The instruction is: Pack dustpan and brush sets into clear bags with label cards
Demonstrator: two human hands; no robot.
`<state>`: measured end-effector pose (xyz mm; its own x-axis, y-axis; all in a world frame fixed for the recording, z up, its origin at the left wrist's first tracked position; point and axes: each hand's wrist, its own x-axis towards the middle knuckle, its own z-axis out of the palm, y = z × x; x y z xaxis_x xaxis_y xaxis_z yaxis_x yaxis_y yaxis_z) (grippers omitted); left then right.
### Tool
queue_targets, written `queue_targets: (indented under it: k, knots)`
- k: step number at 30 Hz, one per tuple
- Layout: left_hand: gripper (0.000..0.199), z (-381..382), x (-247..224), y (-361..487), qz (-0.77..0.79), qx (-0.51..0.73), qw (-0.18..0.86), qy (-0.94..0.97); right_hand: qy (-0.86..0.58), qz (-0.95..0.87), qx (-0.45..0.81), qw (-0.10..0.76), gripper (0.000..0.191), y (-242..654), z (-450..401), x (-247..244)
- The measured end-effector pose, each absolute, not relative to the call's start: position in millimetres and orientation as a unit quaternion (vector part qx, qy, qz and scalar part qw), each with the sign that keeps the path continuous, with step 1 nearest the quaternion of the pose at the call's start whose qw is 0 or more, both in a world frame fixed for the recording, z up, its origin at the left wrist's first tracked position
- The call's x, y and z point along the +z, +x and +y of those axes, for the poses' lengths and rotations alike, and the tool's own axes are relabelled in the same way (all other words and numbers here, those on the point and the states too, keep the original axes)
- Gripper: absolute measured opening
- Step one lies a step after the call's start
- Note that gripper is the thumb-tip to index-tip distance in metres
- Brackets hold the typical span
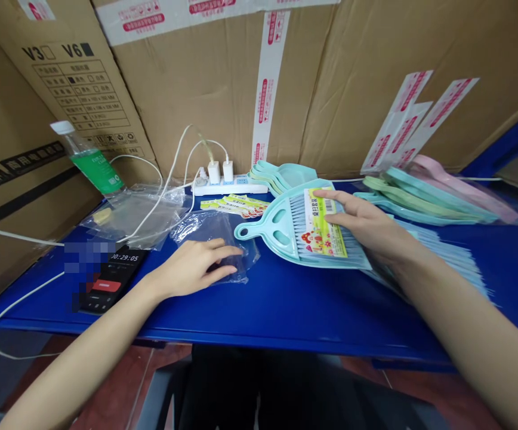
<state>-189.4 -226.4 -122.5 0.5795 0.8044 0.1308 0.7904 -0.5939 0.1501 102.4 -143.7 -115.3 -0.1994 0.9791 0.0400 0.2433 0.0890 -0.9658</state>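
Note:
My right hand (pixel 364 224) grips the right side of a light-blue dustpan (pixel 279 245), its fingers laid over a printed card (pixel 319 230). Under that card a small brush (pixel 298 218) with pale blue bristles lies nested in the pan, and the pan's handle with its hanging hole points left. My left hand (pixel 196 266) rests over a clear plastic bag (pixel 209 230) on the blue table (pixel 250 316). Its thumb and fingers are apart, and nothing shows between them.
More dustpans (pixel 292 173) stand behind, by a power strip (pixel 236 186). Bristled brushes (pixel 451 257) and green, blue and pink dustpans (pixel 438 191) lie at right. Loose cards (pixel 236 205), a phone (pixel 120 272), a bottle (pixel 91 161) and white cables occupy the left. Cardboard boxes (pixel 214 77) wall the back.

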Motion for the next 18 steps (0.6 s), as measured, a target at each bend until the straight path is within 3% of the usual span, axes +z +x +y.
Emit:
queue_targets:
  k: [6,14,18]
  knots:
    - [0.036,-226.9,-123.1,-186.0,0.448,0.037,0.0,0.893,-0.503,-0.575,0.519,0.384,0.046,97.8,-147.0,-113.2]
    - [0.045,-227.3,-122.0,-188.1,0.41,0.134,0.02,0.902,-0.453,-0.572,0.592,0.342,0.051,90.9,-150.8,-118.8]
    - [0.044,-227.7,-120.2,-187.9,0.472,0.22,-0.005,0.854,-0.439,-0.568,0.62,0.316,0.053,87.1,-155.7,-119.1]
